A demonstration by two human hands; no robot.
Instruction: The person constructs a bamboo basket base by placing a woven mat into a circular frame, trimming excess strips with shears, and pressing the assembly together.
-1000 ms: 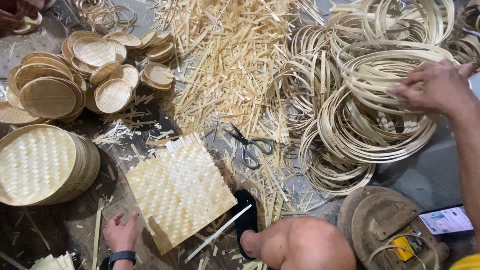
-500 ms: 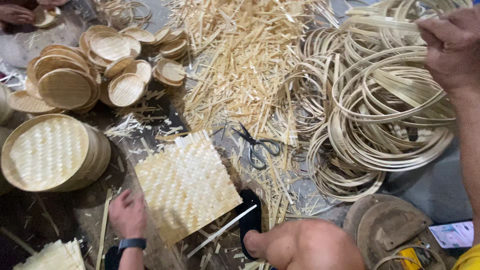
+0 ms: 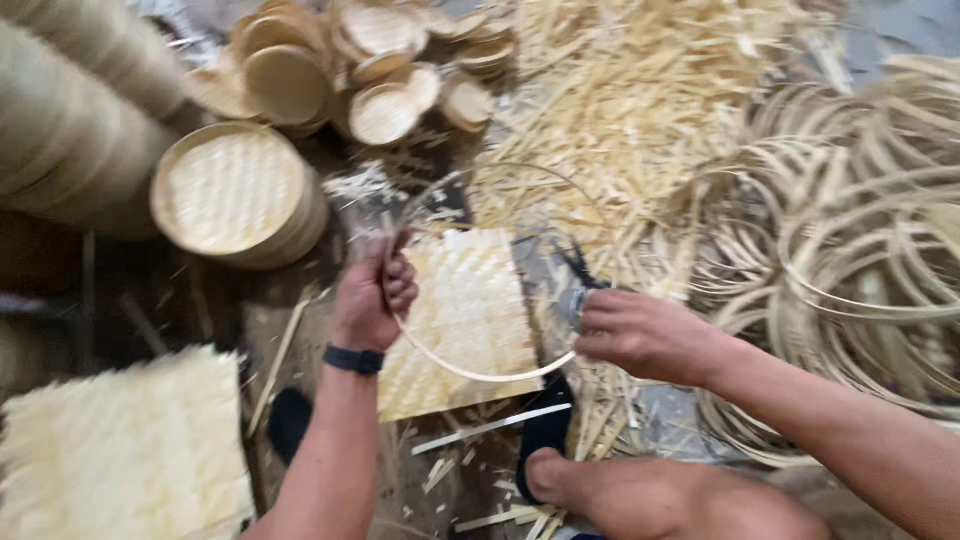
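Note:
A thin bamboo hoop [image 3: 470, 372] hangs between my two hands above a square woven bamboo mat [image 3: 462, 318]. My left hand [image 3: 372, 296], with a dark band at its wrist, grips the hoop's left side. Gripping the right side is my right hand [image 3: 640, 335]. The mat lies flat on the floor under the hoop. The hoop's upper arc reaches over the pile of bamboo strips [image 3: 620, 110]. Motion blurs the picture.
Round woven trays [image 3: 235, 195] are stacked at the left, smaller ones [image 3: 385, 110] behind. Several bamboo hoops [image 3: 860, 250] lie heaped at the right. Scissors [image 3: 580, 272] lie by the mat. Another woven sheet [image 3: 120, 450] sits at lower left. My bare foot [image 3: 640, 500] rests in front.
My right hand came down from the hoop pile with one hoop. My left hand rose from the mat's corner and took the hoop's other side. The camera moved closer.

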